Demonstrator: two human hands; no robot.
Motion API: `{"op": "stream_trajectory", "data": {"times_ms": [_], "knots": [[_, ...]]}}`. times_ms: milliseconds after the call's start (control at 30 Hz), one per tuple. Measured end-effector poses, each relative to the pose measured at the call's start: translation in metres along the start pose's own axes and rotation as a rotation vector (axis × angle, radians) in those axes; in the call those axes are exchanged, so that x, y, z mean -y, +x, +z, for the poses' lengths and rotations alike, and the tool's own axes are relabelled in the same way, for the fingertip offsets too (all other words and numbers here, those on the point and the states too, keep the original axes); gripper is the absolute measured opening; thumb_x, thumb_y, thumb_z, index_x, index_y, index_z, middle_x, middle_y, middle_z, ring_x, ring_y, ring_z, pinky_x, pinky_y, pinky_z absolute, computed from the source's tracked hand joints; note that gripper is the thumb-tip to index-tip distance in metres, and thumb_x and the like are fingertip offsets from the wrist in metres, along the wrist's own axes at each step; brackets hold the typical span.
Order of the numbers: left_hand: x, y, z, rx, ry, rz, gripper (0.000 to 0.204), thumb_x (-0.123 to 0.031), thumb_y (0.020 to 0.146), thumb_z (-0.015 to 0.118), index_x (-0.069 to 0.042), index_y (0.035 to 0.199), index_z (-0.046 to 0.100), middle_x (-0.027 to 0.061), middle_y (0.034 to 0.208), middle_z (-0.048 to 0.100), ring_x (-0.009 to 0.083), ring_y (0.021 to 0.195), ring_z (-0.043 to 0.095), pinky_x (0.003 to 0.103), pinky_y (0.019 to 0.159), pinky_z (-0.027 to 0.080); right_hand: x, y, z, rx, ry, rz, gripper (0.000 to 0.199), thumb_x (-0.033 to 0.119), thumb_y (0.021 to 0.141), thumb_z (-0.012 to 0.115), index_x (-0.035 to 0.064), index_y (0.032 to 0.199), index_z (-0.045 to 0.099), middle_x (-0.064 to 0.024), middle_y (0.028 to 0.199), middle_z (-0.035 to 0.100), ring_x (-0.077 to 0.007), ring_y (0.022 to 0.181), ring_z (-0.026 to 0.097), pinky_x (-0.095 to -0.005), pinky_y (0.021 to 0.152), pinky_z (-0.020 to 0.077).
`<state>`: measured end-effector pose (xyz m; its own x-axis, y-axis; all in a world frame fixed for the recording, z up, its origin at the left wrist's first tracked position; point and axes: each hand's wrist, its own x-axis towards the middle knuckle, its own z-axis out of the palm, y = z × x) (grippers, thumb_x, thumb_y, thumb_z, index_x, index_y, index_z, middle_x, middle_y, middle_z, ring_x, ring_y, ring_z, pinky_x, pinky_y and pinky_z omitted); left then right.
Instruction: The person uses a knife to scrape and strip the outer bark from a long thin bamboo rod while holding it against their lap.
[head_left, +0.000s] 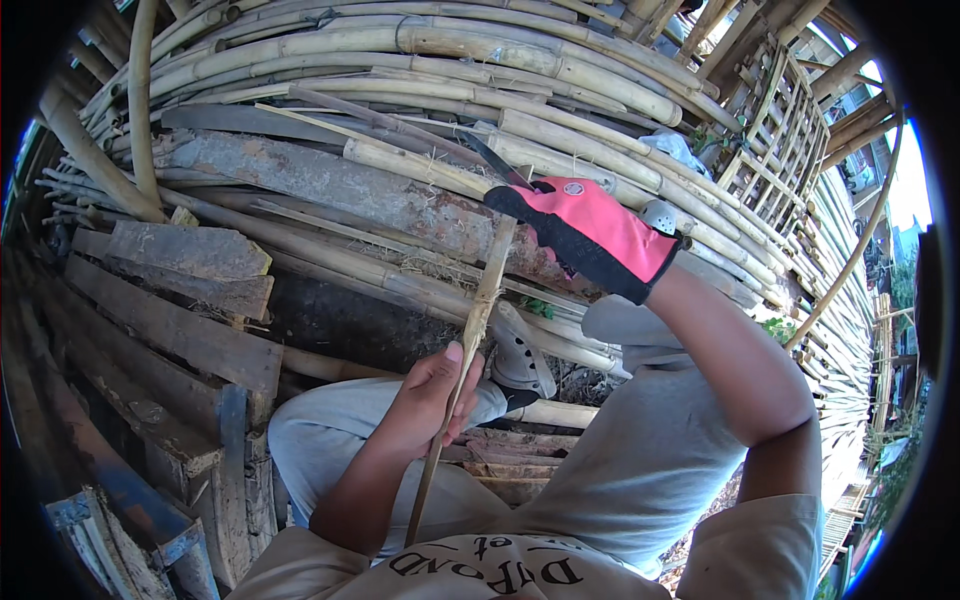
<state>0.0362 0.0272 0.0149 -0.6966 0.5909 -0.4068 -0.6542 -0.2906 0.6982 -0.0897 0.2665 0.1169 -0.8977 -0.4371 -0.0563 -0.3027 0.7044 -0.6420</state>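
Note:
My bare left hand [432, 395] is closed around a split bamboo strip [486, 290], with the thumb along it. The strip slants from my lap up to the right, and a frayed, rough patch shows just above my fingers. My right hand [605, 235], in a pink and black work glove, is closed on a knife. The dark knife blade [497, 161] sticks out past the glove toward the upper left; the handle is mostly hidden in my grip. The glove is close to the strip's far end; whether they touch I cannot tell.
Long bamboo poles [560, 68] lie piled across the far side. A rough weathered plank [300, 170] rests before them, and several worn boards [180, 330] are stacked at left. A bamboo lattice [775, 125] leans at far right. My grey shoe [522, 362] is beside the strip.

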Motion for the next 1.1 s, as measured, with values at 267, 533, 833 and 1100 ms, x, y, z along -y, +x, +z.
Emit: {"op": "stream_trajectory", "data": {"times_ms": [267, 533, 833, 1100], "knots": [[0.008, 0.008, 0.001, 0.035, -0.083, 0.025, 0.045, -0.051, 0.108, 0.029, -0.013, 0.088, 0.042, -0.0041, 0.054, 0.032, 0.0053, 0.036, 0.027, 0.022, 0.033, 0.024, 0.011, 0.005, -0.019, 0.03, 0.045, 0.355, 0.038, 0.035, 0.106, 0.04, 0.008, 0.119, 0.063, -0.0121, 0.07, 0.06, -0.0255, 0.064, 0.059, -0.0377, 0.063, 0.05], [0.009, 0.009, 0.001, 0.038, -0.23, -0.012, 0.045, -0.054, 0.107, 0.028, -0.015, 0.085, 0.04, -0.0048, 0.055, 0.031, 0.0054, 0.037, 0.026, 0.022, 0.031, 0.022, -0.001, 0.003, 0.019, 0.141, -0.211, 0.257, 0.043, 0.046, 0.101, 0.052, 0.0068, 0.094, 0.066, -0.0118, 0.061, 0.057, -0.0262, 0.055, 0.059, -0.0386, 0.052, 0.0468], [0.009, 0.008, 0.003, -0.056, -0.13, -0.041, 0.043, -0.051, 0.108, 0.027, -0.016, 0.086, 0.039, -0.0052, 0.054, 0.028, 0.0059, 0.038, 0.023, 0.025, 0.034, 0.02, 0.016, -0.009, 0.041, -0.238, -0.614, 0.15, 0.032, 0.029, 0.1, 0.053, 0.002, 0.095, 0.068, -0.0189, 0.062, 0.061, -0.0348, 0.057, 0.064, -0.0401, 0.055, 0.0515], [0.01, 0.009, -0.002, -0.11, -0.116, -0.063, 0.043, -0.05, 0.108, 0.025, -0.016, 0.087, 0.04, -0.0056, 0.056, 0.027, 0.0063, 0.039, 0.021, 0.025, 0.036, 0.019, 0.002, 0.004, 0.058, -0.037, -0.674, 0.168, 0.049, 0.024, 0.092, 0.058, 0.0058, 0.136, 0.046, -0.014, 0.068, 0.062, -0.0299, 0.053, 0.062, -0.0387, 0.048, 0.0492]]}}
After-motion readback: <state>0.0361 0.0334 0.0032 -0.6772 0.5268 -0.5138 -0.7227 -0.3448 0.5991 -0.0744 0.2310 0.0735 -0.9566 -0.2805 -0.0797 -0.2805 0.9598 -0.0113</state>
